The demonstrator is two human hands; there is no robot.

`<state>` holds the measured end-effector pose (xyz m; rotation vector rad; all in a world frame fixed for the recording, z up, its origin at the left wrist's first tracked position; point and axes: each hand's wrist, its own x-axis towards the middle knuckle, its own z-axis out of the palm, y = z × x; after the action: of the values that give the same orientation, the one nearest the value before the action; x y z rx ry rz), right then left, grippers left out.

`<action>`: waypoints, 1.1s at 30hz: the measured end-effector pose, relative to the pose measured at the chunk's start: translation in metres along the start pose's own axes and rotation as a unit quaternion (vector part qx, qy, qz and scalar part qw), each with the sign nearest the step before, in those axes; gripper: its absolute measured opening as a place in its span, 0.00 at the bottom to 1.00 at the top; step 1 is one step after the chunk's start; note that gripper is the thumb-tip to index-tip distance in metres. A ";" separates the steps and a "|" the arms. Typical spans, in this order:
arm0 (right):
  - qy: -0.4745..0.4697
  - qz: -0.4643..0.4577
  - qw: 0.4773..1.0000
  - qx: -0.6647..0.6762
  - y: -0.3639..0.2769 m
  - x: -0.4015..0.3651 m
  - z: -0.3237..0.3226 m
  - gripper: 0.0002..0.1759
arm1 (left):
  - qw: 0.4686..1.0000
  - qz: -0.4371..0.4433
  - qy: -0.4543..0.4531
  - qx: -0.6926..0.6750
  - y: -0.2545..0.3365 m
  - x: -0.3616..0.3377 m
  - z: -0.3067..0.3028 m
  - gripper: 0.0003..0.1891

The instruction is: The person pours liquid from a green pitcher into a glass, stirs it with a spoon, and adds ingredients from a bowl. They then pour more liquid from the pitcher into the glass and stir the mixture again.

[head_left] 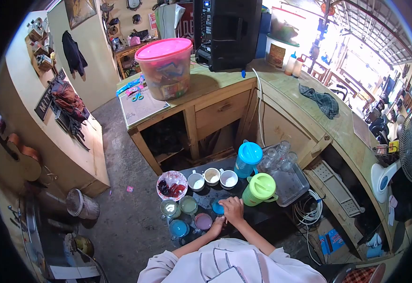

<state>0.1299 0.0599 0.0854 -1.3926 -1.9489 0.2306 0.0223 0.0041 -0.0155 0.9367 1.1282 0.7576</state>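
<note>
head camera: a wooden counter [288,92] runs beyond your dark low table [206,197], at whose right end sits a metal tray [293,189]. the green pitcher [260,188] stands just beside your right hand [233,209], limiting room that way. that hand, fingers curled, is at the upright-looking blue cup [217,207], which lies to its left and beyond your left hand [217,227]; the right is nearer, its grip impossible to tell. your left, near the close edge, looks narrow, its contents hidden, beside the purple cup [203,221]. bare tabletop opens beyond, toward three light mugs [212,177].
</note>
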 end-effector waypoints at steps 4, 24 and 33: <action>-0.023 -0.013 1.000 0.001 -0.001 0.002 -0.002 0.03 | 0.999 -0.028 -0.015 0.031 -0.001 0.001 -0.003 0.18; -0.012 -0.015 1.000 0.019 -0.003 0.006 -0.002 0.03 | 0.998 -0.008 -0.017 0.066 0.017 -0.006 -0.002 0.18; -0.029 -0.005 1.000 -0.009 -0.002 0.003 0.000 0.03 | 0.998 0.008 -0.028 0.058 0.006 0.000 -0.004 0.19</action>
<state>0.1277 0.0620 0.0877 -1.4010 -2.0092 0.2514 0.0181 0.0075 -0.0108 1.0597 1.1258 0.6798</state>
